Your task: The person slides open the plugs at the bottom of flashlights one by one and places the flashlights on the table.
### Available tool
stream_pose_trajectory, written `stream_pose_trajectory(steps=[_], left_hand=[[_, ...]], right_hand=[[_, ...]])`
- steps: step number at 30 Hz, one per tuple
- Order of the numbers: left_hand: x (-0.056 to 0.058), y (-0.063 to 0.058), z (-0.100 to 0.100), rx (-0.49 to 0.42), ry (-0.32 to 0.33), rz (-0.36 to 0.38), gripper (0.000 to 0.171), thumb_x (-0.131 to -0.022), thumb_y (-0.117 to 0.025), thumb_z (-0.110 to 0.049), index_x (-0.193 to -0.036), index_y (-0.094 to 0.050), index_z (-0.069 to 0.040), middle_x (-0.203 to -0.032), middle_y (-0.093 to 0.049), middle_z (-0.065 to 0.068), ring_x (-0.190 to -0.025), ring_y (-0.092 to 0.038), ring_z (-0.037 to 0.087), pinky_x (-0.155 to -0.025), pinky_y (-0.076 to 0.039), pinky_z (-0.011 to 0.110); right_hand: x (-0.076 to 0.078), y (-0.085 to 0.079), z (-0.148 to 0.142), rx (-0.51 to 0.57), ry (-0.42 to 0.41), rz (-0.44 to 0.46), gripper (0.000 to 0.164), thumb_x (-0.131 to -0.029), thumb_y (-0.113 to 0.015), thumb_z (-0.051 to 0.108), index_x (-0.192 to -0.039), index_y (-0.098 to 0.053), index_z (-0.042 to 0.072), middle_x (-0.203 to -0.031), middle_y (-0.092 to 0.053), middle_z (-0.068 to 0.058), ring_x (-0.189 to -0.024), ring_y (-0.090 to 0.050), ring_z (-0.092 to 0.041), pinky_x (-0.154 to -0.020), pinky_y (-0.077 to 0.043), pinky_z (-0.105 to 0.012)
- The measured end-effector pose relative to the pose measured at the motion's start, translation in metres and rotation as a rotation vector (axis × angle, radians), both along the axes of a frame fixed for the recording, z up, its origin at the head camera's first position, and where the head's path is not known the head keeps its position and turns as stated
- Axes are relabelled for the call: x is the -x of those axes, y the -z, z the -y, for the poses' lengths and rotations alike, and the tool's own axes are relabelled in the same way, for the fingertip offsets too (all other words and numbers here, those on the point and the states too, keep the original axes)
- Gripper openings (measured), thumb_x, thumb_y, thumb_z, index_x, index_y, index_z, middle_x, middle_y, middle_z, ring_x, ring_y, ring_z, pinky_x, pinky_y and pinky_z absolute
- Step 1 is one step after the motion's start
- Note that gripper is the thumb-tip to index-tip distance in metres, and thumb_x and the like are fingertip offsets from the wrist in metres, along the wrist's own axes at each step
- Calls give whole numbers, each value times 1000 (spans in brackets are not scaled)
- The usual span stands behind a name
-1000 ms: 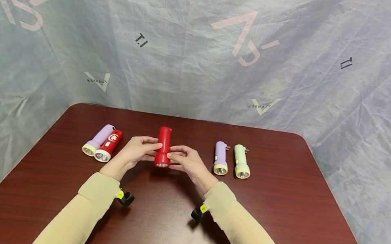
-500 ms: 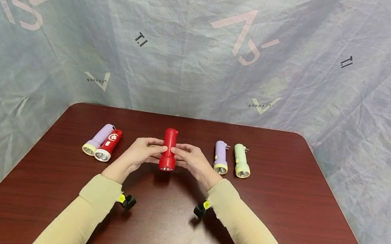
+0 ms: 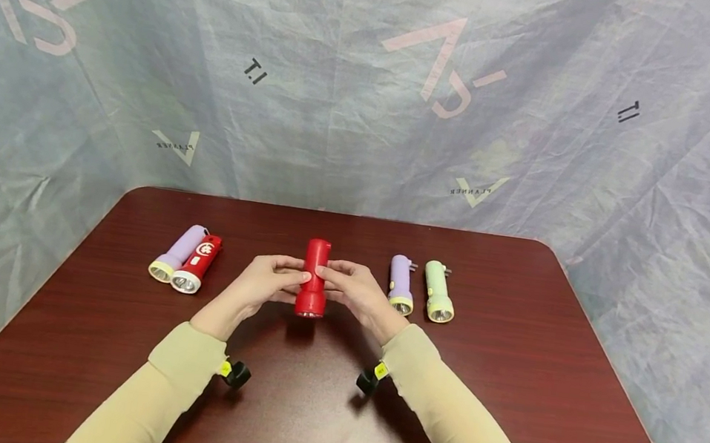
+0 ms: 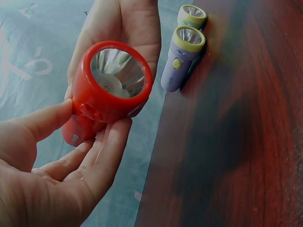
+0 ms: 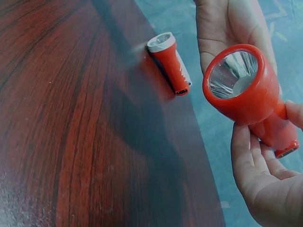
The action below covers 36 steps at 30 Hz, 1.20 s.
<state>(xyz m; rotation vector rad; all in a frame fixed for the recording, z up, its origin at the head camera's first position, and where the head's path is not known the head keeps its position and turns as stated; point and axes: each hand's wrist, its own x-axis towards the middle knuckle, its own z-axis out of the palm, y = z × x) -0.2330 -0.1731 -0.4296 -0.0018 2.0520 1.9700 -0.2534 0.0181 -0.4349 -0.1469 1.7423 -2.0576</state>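
Note:
Between both hands a plain red flashlight (image 3: 313, 287) is held above the table, its lens end toward me and tilted down. The left hand (image 3: 262, 286) grips it from the left, thumb on top and fingers beneath. From the other side the right hand (image 3: 359, 293) holds the same flashlight in a matching pinch. Its silvery reflector shows in the left wrist view, where the red flashlight (image 4: 106, 87) has a ribbed switch on its side. In the right wrist view the tail of the flashlight (image 5: 251, 92) shows a dark slot.
On the left lie a purple flashlight (image 3: 181, 251) and a red flashlight with a white rim (image 3: 198, 264), touching. To the right are another purple flashlight (image 3: 400, 280) and a pale green flashlight (image 3: 438, 291), prongs sticking out. A grey cloth (image 3: 334, 99) hangs behind the table (image 3: 288, 422).
Both hands have carried the red flashlight a little to the right and toward me. The right hand's thumb has shifted up the body. The other flashlights stay put.

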Motion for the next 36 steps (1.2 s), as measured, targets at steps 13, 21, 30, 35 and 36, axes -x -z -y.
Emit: stream_pose_trajectory(steps=[13, 21, 30, 35, 36], left_hand=[[6, -11, -4, -3, 22, 33, 51, -87, -68, -19, -129, -49, 4, -118, -60, 22, -85, -68, 22, -77, -57, 43], [17, -19, -6, -21, -23, 11, 48, -88, -68, -19, -129, -51, 0, -123, -58, 20, -89, -67, 23, -79, -57, 43], [22, -21, -9, -51, -20, -14, 44, -87, -69, -15, -125, -55, 1, -121, -59, 22, -88, -68, 24, -82, -54, 48], [22, -21, -12, -55, -27, -33, 42, -86, -70, -12, -122, -57, 3, -119, -60, 22, -86, -68, 23, -81, -54, 49], [22, -22, -12, -55, -30, -36, 41, -85, -70, -11, -122, -57, 3, -119, -60, 22, -86, -69, 23, -81, -54, 49]], right_hand=[[-4, 0, -3, -9, 18, -12, 44, -86, -66, 9, -124, -50, -8, -107, -63, -14, -82, -65, -17, -85, -55, -36], [-7, 0, -5, -16, 26, -45, 42, -86, -66, 7, -123, -52, -8, -105, -64, -15, -81, -65, -16, -82, -56, -35], [-8, 1, -12, -76, 21, -89, 43, -85, -69, 10, -123, -55, -4, -113, -62, -18, -86, -65, -17, -82, -56, -35], [-7, 2, -14, -103, 21, -127, 43, -84, -70, 11, -123, -56, -2, -113, -61, -18, -88, -64, -18, -83, -56, -36], [-7, 2, -15, -108, 24, -133, 43, -84, -70, 11, -122, -56, -1, -113, -61, -17, -88, -64, -18, -83, -56, -37]])
